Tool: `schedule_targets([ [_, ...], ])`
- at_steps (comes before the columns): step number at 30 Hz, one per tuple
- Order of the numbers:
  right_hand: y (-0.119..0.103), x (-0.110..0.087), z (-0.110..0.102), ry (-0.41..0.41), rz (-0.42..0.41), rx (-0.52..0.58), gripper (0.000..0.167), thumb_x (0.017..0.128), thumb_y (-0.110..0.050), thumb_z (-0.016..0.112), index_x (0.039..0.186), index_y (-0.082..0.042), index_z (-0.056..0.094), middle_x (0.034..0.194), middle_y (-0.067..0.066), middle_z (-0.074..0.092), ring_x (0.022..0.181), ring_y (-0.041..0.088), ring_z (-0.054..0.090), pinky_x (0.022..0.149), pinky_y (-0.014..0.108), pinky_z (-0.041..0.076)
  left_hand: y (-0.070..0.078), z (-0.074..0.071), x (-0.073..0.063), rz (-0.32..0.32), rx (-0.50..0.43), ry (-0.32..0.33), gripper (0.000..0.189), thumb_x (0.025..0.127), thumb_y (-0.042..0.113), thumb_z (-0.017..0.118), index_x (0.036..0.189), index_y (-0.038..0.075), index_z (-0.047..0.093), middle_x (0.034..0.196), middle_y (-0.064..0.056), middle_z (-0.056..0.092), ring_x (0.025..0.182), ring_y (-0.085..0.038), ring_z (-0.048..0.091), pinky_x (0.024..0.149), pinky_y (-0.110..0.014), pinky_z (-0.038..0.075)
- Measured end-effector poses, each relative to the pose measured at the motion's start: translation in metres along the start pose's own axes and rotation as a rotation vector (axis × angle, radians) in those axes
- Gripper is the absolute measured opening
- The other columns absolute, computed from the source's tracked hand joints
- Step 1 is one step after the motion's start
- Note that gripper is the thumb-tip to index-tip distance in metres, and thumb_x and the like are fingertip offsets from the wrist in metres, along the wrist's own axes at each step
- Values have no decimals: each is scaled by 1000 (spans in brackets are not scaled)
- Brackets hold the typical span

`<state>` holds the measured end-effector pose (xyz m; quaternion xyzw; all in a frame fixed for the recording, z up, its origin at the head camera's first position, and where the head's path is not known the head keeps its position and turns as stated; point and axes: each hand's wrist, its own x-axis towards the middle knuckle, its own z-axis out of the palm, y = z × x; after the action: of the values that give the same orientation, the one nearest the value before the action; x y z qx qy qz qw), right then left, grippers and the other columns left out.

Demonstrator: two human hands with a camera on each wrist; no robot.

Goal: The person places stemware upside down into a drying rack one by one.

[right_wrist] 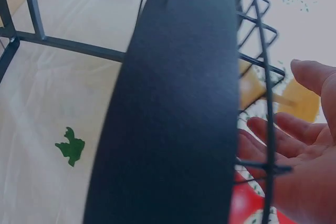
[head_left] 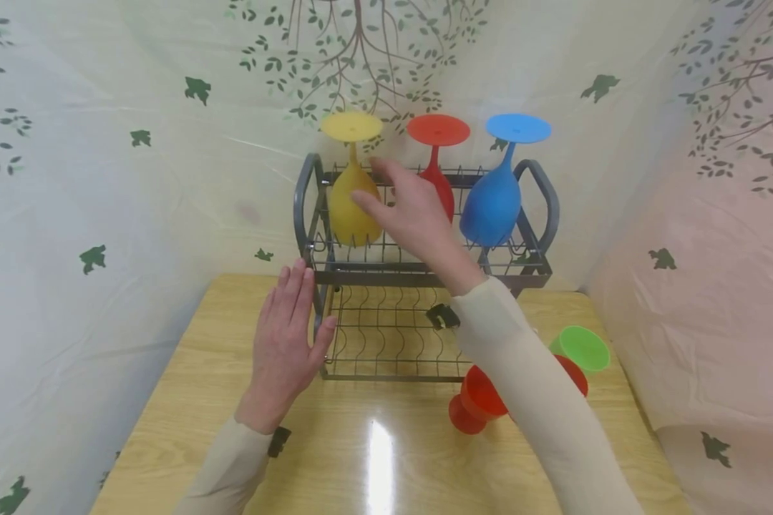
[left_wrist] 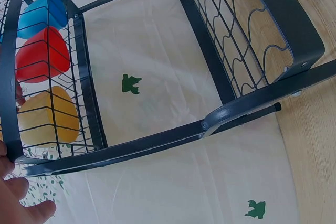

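A dark two-tier dish rack [head_left: 419, 277] holds three wine goblets upside down on its upper tier. The yellow goblet [head_left: 354, 207] stands at the left, the red goblet [head_left: 439, 130] in the middle and the blue goblet [head_left: 492, 207] at the right. My right hand [head_left: 419, 211] reaches over the upper tier, thumb and fingers spread beside the yellow goblet's bowl; its back hides part of the red goblet. In the right wrist view the palm of the right hand [right_wrist: 310, 150] holds nothing. My left hand [head_left: 286, 347] lies with straight fingers, fingertips right at the rack's front left corner.
On the wooden table [head_left: 187, 400], right of the rack's lower tier [head_left: 386, 343], are a red cup with a foot [head_left: 483, 393], another red piece [head_left: 572, 373] and a green cup [head_left: 581, 348]. My right sleeve partly covers the red ones. A leaf-printed cloth [head_left: 135, 214] surrounds the table.
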<state>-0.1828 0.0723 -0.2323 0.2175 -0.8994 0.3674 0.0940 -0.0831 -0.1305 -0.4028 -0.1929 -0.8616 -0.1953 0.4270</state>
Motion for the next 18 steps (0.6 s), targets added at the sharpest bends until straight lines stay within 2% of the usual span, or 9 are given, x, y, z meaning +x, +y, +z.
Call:
schedule_targets([
  [9,3,-26,-21,85,-49,87,64,99,-47,67,153,-17,50,152,-5,55,139,7,49,113,31,44,2,4,0,0,-17,24,71,111,49,33,155,-6,39,165,-19,33,154,-35,28,122,-57,28],
  [13,5,-38,-30,146,-87,120,60,99,-44,68,150,-15,54,149,-4,58,135,8,53,111,32,46,2,5,-1,-6,-23,27,71,111,49,34,154,-7,39,164,-20,34,153,-37,29,121,-58,29],
  [18,9,-54,-40,195,-126,208,54,100,-35,70,147,-12,56,145,-2,61,132,16,57,109,37,49,3,7,0,-6,-20,42,71,110,49,35,154,-7,40,162,-21,37,152,-38,32,122,-57,30],
])
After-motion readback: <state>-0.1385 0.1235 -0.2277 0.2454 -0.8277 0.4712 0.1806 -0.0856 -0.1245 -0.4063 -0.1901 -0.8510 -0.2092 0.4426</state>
